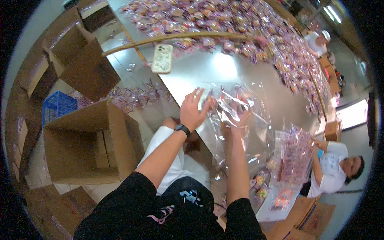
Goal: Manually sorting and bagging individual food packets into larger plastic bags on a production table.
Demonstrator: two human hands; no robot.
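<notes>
A large clear plastic bag (255,129) lies on the metal tabletop in front of me, with a few small wrapped packets (222,97) at its far end. My left hand (193,108) rests at the bag's left side, fingers extended and thumb beside a packet; a dark watch is on the wrist. My right hand (240,118) reaches under the bag's film, close to the packets. Glare and creases in the film hide its fingers, so I cannot make out whether it grips anything.
Wrapped packets (210,18) are heaped along the far side behind a wooden strip (180,35). A phone (162,58) lies by the table's left edge. An open cardboard box (81,150) and blue crate (58,105) stand left. At right, a person (333,168) handles a filled bag (292,159).
</notes>
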